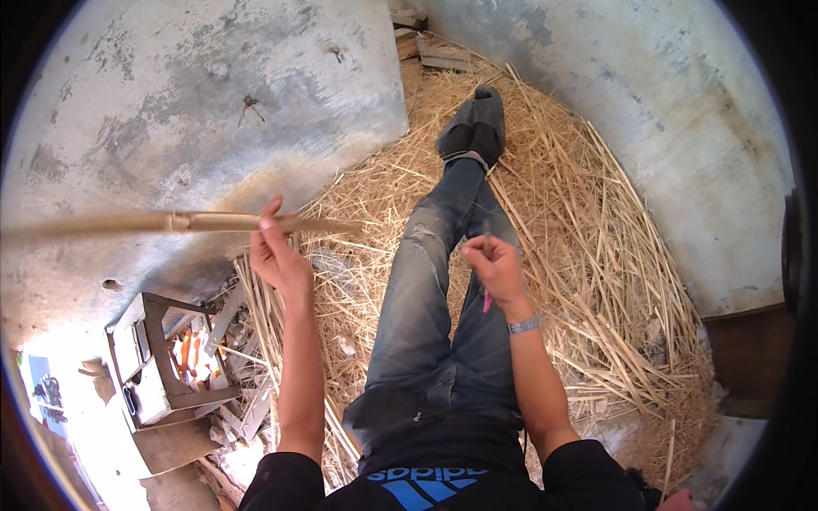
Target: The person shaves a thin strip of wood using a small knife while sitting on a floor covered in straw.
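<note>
A bamboo pole (192,222) lies level across the left side, running out past the left edge of the view. My left hand (279,255) is closed around it near its inner end, with fingers and thumb on either side. That end is blurred and tapers off left of my legs. Above my thighs, apart from the pole, my right hand (497,271) is curled closed. A thin pink piece (487,301) sticks out below its fingers. The rest of that thing is hidden in the grip, so I cannot tell its kind.
My outstretched legs (409,298), ankles crossed, rest on straw-like shavings (366,183). Long split strips (630,341) are piled on the right. Worn grey walls (213,77) stand at left and right. A wooden stool (183,392) lies tipped at the lower left among scraps.
</note>
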Action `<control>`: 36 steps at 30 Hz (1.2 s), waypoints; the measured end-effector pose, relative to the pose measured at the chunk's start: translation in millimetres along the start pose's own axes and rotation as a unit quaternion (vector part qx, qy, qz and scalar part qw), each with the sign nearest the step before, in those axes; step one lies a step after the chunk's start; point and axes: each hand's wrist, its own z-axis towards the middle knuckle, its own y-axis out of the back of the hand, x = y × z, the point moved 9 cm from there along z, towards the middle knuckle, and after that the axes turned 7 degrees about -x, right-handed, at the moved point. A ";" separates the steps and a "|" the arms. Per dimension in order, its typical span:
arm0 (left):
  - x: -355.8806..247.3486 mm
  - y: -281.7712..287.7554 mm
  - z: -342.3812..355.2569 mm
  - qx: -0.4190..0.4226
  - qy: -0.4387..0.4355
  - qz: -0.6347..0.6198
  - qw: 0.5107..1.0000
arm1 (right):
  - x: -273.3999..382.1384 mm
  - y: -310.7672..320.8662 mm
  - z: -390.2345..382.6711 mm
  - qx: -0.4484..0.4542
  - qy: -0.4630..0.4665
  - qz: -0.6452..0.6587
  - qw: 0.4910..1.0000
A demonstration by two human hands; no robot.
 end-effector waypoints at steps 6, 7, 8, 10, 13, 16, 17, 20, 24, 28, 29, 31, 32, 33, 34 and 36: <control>15.6 -53.0 -111.8 0.193 0.281 -0.063 0.938 | -10.4 -60.8 -28.6 0.120 -0.103 0.111 0.981; 29.9 -49.3 -136.7 0.203 0.345 -0.079 0.913 | -7.0 -63.6 -29.7 0.101 -0.092 0.137 0.981; 47.2 -45.7 -161.0 0.211 0.408 -0.097 0.883 | -4.2 -63.7 -29.0 0.082 -0.080 0.161 0.980; 55.8 -44.1 -195.1 0.242 0.460 -0.087 0.850 | -8.6 -58.9 -27.2 0.068 -0.075 0.155 0.983; 67.7 -47.1 -226.8 0.278 0.551 -0.090 0.781 | -16.6 -41.8 -20.7 0.027 -0.060 0.121 0.990; 57.2 -48.5 -238.1 0.323 0.608 -0.097 0.719 | -20.0 -16.1 -10.6 -0.034 -0.055 0.132 0.989; 51.0 -46.3 -243.3 0.361 0.624 -0.092 0.687 | -20.2 2.0 -2.2 -0.073 -0.044 0.121 0.989; 37.8 5.7 -195.7 0.361 0.293 0.064 0.883 | -11.8 40.4 15.3 -0.119 -0.035 0.088 0.988; -11.9 7.6 -105.2 0.253 -0.182 0.233 0.921 | -2.8 72.1 30.4 -0.089 -0.041 0.056 0.994; 54.1 6.9 -133.2 0.526 0.048 0.223 0.819 | 9.9 82.3 39.8 -0.099 -0.035 0.100 0.989; 70.0 12.3 -152.0 0.559 0.181 0.200 0.784 | 10.5 83.0 43.2 -0.102 -0.033 0.102 0.989; 79.1 21.9 -172.1 0.563 0.244 0.189 0.766 | 7.9 73.7 47.3 -0.080 -0.030 0.116 0.990; 87.0 27.8 -183.3 0.561 0.308 0.179 0.748 | 4.0 68.7 47.7 -0.083 -0.031 0.118 0.989; 87.3 26.0 -187.8 0.550 0.307 0.177 0.756 | 3.2 62.6 47.1 -0.105 -0.037 0.112 0.988; 89.6 25.0 -192.6 0.551 0.309 0.176 0.755 | 2.4 61.3 46.1 -0.125 -0.042 0.106 0.986; 97.4 29.1 -196.1 0.530 0.303 0.207 0.764 | -26.9 58.4 46.0 -0.094 -0.043 0.076 0.992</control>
